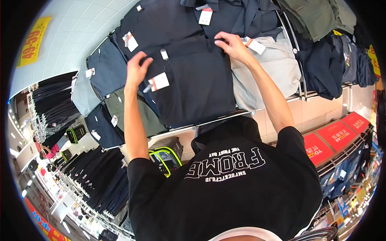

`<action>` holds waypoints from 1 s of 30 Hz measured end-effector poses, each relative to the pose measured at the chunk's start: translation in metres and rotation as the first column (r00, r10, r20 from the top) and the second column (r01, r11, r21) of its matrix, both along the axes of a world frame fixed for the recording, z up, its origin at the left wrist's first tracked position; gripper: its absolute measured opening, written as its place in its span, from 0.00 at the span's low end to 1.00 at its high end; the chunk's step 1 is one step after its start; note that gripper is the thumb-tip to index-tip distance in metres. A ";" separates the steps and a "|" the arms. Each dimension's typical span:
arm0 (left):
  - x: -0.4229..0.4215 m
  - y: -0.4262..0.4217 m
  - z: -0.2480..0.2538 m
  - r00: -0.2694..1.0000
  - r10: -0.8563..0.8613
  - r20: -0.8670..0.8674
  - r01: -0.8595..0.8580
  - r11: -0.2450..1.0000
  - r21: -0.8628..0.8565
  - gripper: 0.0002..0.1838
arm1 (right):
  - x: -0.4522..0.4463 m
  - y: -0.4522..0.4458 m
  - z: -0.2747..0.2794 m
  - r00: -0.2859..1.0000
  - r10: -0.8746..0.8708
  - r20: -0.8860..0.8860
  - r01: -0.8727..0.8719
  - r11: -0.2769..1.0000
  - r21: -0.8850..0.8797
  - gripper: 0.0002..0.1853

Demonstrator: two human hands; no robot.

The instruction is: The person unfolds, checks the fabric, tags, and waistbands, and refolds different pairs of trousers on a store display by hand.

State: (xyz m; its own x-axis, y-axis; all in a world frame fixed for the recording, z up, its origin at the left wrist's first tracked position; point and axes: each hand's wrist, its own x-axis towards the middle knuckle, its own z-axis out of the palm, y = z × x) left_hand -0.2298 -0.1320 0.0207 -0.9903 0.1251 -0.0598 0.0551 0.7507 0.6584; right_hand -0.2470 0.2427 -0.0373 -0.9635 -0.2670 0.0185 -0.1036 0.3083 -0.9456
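A folded pair of dark navy trousers (193, 88) lies at the front of the display, with a white tag (159, 81) and a small pale sticker (164, 55) on it. My left hand (137, 71) is at its upper left corner, fingers bent and apart, with nothing seen between them. At the upper right corner, my right hand (233, 46) has thumb and forefinger closed on the waistband edge. Under my right forearm are folded light grey trousers (265, 74) with a white and orange tag (255, 45). More dark trousers (165, 22) lie behind.
Blue-grey trousers (106, 66) and olive trousers (130, 110) lie to the left. A metal rail (295, 52) divides the display on the right. Below the front edge stands a shopping basket (165, 158) with a lime-green rim. Red sign boards (337, 134) top a rack at right.
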 end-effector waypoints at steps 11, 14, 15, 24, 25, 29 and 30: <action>0.060 0.024 -0.035 0.816 0.328 -0.475 -0.447 0.880 -0.159 0.23 | 0.055 -0.031 -0.004 0.914 -0.323 -0.244 0.368 0.915 0.168 0.30; 0.140 0.037 -0.039 0.706 0.626 -0.331 -0.665 0.746 -0.008 0.20 | 0.111 -0.038 0.001 0.924 -0.354 -0.144 0.379 0.897 0.228 0.34; 0.180 0.043 -0.045 0.675 0.702 -0.226 -0.714 0.699 0.041 0.18 | 0.143 -0.044 -0.005 0.931 -0.361 -0.051 0.361 0.897 0.255 0.36; 0.225 0.038 -0.027 0.623 0.513 0.590 -0.778 0.481 0.404 0.10 | 0.195 -0.040 -0.020 0.857 -0.466 0.222 0.403 0.873 0.276 0.42; 0.224 0.030 -0.033 0.654 0.502 0.566 -0.744 0.563 0.361 0.12 | 0.196 -0.038 -0.024 0.865 -0.457 0.208 0.391 0.873 0.291 0.47; 0.200 0.033 -0.013 0.654 0.374 0.658 -0.743 0.485 0.462 0.19 | 0.199 -0.045 -0.005 0.883 -0.468 0.029 0.396 0.778 0.488 0.48; 0.197 0.033 -0.014 0.663 0.370 0.651 -0.735 0.484 0.474 0.19 | 0.197 -0.045 -0.005 0.868 -0.479 0.132 0.393 0.825 0.406 0.49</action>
State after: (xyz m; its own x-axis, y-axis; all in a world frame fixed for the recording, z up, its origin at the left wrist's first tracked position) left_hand -0.0325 -0.0988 0.0063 -0.7403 -0.2584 -0.6206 -0.6076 -0.1379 0.7822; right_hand -0.0500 0.1978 -0.0425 -0.9469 0.2354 -0.2191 0.3183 0.5883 -0.7434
